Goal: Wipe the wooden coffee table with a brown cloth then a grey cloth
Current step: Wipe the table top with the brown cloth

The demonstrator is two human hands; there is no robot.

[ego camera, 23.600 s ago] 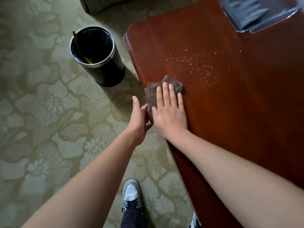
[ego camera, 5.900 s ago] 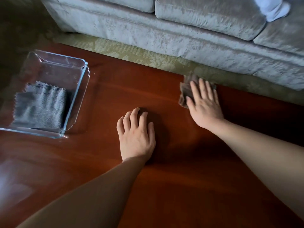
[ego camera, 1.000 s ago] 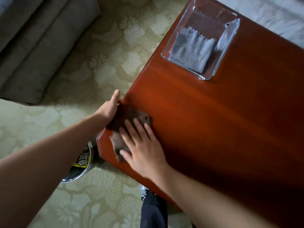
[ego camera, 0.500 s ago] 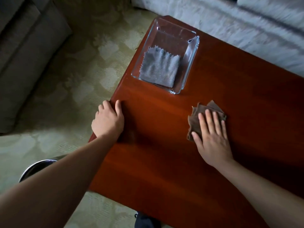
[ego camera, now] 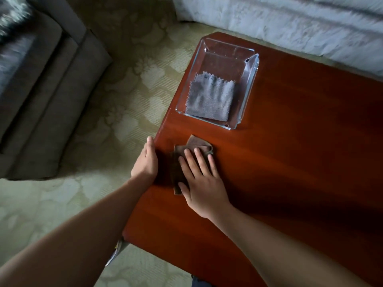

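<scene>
The reddish wooden coffee table (ego camera: 290, 152) fills the right half of the view. My right hand (ego camera: 202, 179) lies flat with straight fingers on the crumpled brown cloth (ego camera: 192, 145), pressing it to the tabletop close to the left edge. My left hand (ego camera: 146, 160) stands edge-on against the table's left edge, fingers straight, just left of the cloth. A folded grey cloth (ego camera: 210, 100) with zigzag edges lies inside a clear glass dish (ego camera: 247, 90) near the table's far left corner.
A pale sofa (ego camera: 290, 23) runs along the table's far side. A dark grey armchair (ego camera: 41, 90) stands at the left on the patterned carpet (ego camera: 124, 112). A sliver of the metal bin (ego camera: 116, 251) shows under my left forearm.
My right hand has slid the brown cloth left across the table, from the middle to beside the left edge. My left hand has turned edge-on against that edge.
</scene>
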